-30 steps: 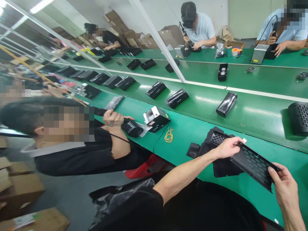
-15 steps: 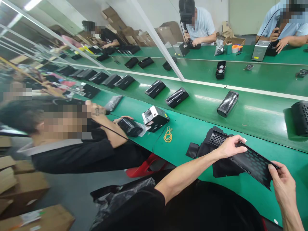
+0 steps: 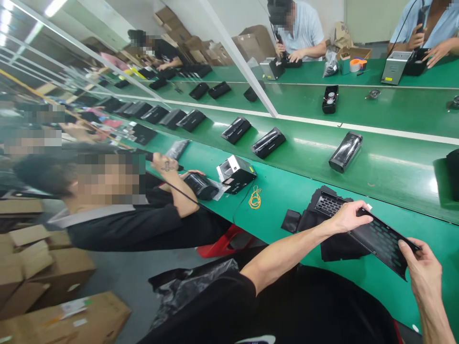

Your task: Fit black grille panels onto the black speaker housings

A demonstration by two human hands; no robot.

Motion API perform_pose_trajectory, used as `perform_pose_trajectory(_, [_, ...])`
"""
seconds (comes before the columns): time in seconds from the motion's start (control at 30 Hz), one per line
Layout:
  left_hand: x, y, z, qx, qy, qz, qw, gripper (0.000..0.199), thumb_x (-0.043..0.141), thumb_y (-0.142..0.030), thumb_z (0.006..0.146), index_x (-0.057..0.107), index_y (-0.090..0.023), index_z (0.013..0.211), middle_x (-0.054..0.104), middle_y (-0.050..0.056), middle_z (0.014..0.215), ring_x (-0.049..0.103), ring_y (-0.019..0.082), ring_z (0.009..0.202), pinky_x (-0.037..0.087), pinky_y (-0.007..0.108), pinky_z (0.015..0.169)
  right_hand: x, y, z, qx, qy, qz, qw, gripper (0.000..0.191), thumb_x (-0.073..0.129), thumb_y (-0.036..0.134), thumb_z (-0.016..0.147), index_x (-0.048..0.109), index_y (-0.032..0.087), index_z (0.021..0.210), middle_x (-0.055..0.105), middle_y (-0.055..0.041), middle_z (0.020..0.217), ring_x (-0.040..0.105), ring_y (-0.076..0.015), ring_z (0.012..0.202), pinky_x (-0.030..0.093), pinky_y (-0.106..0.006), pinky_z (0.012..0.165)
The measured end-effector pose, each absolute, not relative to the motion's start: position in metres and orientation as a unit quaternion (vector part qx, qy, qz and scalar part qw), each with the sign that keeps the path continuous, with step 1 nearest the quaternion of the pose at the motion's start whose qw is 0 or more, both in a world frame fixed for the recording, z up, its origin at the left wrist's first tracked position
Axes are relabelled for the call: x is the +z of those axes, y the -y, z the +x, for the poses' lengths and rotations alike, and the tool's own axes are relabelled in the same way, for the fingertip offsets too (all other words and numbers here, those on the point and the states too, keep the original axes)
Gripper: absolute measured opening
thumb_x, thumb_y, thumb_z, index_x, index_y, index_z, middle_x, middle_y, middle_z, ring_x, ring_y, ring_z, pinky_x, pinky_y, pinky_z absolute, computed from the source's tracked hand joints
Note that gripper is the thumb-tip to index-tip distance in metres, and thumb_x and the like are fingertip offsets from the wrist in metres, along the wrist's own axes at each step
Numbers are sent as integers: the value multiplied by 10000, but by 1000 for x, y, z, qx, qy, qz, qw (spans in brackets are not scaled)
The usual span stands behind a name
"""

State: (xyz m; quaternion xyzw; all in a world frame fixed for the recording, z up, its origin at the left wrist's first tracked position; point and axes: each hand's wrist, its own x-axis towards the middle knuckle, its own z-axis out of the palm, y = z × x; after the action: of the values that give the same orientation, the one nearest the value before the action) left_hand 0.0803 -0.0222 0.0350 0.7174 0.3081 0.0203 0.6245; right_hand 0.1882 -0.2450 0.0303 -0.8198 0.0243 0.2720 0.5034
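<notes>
Black grille [image 3: 380, 241] gripped at both ends, left hand [image 3: 346, 217] at 9 o'clock, right hand [image 3: 423, 270] at 3. Held tilted above the bench [image 3: 287, 191], seemingly for inspection.

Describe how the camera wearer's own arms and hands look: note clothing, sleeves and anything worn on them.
Both forearms are bare. The left arm emerges from a short black sleeve that ends above the elbow. The left hand and right hand wear no gloves. No rings, watch or wristband show. The right arm is seen only from the forearm down, so its sleeve is out of view.
</notes>
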Motion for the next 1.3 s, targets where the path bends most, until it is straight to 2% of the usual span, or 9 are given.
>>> perform_pose_trajectory(0.17, [28, 21, 83, 17, -311, 690, 653, 343, 832, -420, 776, 761, -161, 990, 527, -66, 702, 448, 118, 693, 360, 253, 697, 33, 247, 188, 279, -25, -806, 522, 664, 892, 694, 638, 721, 185, 1029, 638, -7, 747, 546, -191, 693, 441, -306, 613])
perform_pose_trajectory(0.47, [19, 19, 86, 34, -304, 669, 678, 370, 880, -454, 742, 760, -152, 918, 562, -55, 720, 464, 115, 708, 372, 265, 725, 17, 255, 189, 297, -28, -788, 539, 612, 877, 649, 695, 731, 193, 1076, 660, -6, 789, 565, -190, 736, 463, -298, 652])
perform_pose_trajectory(0.57, [20, 13, 82, 9, -287, 609, 740, 434, 894, -475, 740, 755, -142, 980, 595, -45, 730, 499, 113, 710, 395, 265, 736, 14, 260, 192, 319, -45, -742, 587, 639, 913, 610, 681, 725, 200, 1133, 689, -17, 839, 600, -197, 756, 492, -307, 673])
perform_pose_trajectory(0.67, [20, 8, 74, 2, -264, 508, 820, 568, 962, -509, 650, 745, -140, 1023, 675, -9, 837, 568, 119, 768, 434, 267, 788, 16, 266, 192, 349, -63, -680, 642, 657, 958, 540, 658, 721, 212, 1176, 734, -49, 971, 648, -212, 828, 532, -322, 720])
perform_pose_trajectory(0.73, [19, 7, 69, 8, -261, 462, 848, 624, 992, -538, 595, 746, -138, 1007, 704, 11, 892, 595, 122, 800, 452, 273, 834, 18, 269, 190, 358, -68, -658, 659, 607, 981, 493, 646, 730, 223, 1128, 737, -47, 984, 660, -214, 845, 546, -323, 727])
perform_pose_trajectory(0.83, [17, 8, 63, 16, -269, 437, 858, 646, 1006, -559, 567, 757, -134, 985, 719, 22, 906, 608, 126, 814, 465, 284, 874, 20, 270, 187, 344, -71, -655, 669, 495, 999, 454, 644, 722, 225, 985, 699, -10, 868, 636, -179, 773, 547, -301, 715])
perform_pose_trajectory(1.0, [16, 8, 58, 29, -261, 446, 856, 647, 981, -575, 623, 775, -143, 1057, 717, 15, 910, 608, 130, 838, 462, 279, 879, 24, 266, 188, 362, -92, -645, 666, 507, 1015, 454, 635, 732, 231, 992, 670, 13, 836, 611, -135, 735, 542, -251, 694])
perform_pose_trajectory(1.17, [23, 0, 52, 36, -245, 486, 838, 661, 941, -598, 694, 778, -145, 1146, 742, 57, 971, 655, 182, 931, 479, 312, 936, 29, 270, 193, 400, -112, -657, 629, 646, 1031, 517, 558, 759, 223, 1065, 742, -65, 1043, 656, -180, 766, 558, -273, 600])
perform_pose_trajectory(1.3, [30, -5, 48, 43, -228, 509, 829, 660, 900, -639, 737, 779, -152, 1166, 747, 77, 1029, 658, 180, 930, 486, 305, 923, 34, 273, 192, 442, -63, -665, 599, 575, 1019, 494, 606, 762, 213, 1036, 720, -40, 916, 604, -155, 664, 559, -284, 573])
